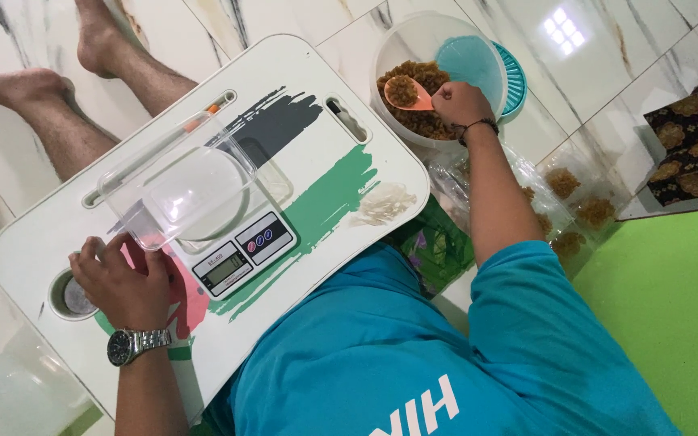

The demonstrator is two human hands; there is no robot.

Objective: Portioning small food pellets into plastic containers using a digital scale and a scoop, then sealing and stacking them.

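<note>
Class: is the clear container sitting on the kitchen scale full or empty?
Empty: the clear container on the scale shows only see-through plastic, nothing inside.

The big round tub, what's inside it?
The big round tub holds crispy brown snack pieces. The right hand dips an orange spoon in, heaped with some. A teal lid covers the rest.

An orange plastic spoon (407, 94) is held level over a round clear tub (414, 40), its bowl heaped with brown crispy snack (423, 123) like the pile filling the tub on the tiled floor. A clear, empty rectangular container (183, 190) sits open on a white digital kitchen scale (245, 254) on the lap desk (317, 77), tilted diagonally.
</note>
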